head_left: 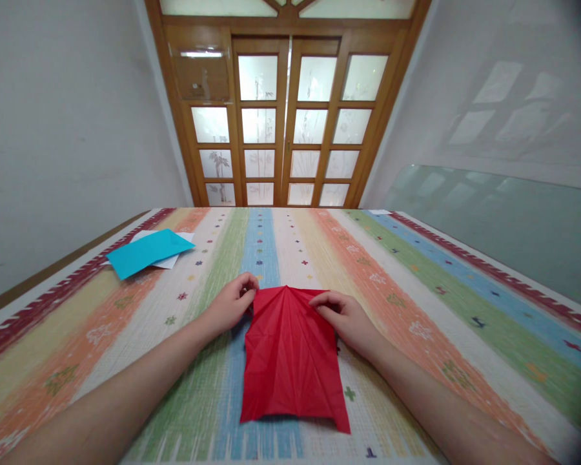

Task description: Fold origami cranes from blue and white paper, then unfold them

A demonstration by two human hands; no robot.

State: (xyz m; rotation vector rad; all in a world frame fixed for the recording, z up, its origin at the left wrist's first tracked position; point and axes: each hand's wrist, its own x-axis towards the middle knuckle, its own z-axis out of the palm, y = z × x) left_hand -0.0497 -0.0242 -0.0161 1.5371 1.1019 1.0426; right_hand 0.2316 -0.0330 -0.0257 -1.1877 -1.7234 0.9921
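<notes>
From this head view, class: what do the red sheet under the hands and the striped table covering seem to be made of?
Red sheet: thin matte paper, judging by the sharp creases fanning from its top edge, pinched by the left hand and right hand.
Striped table covering: probably a printed mat or cloth; a weave-like grain shows, yet it lies perfectly flat.

A room in a home: wooden doors (285, 123) with frosted glass panes stand at the far end, plain white walls (53, 129) either side, and a striped woven cloth (416, 284) covers the worktop.
</notes>
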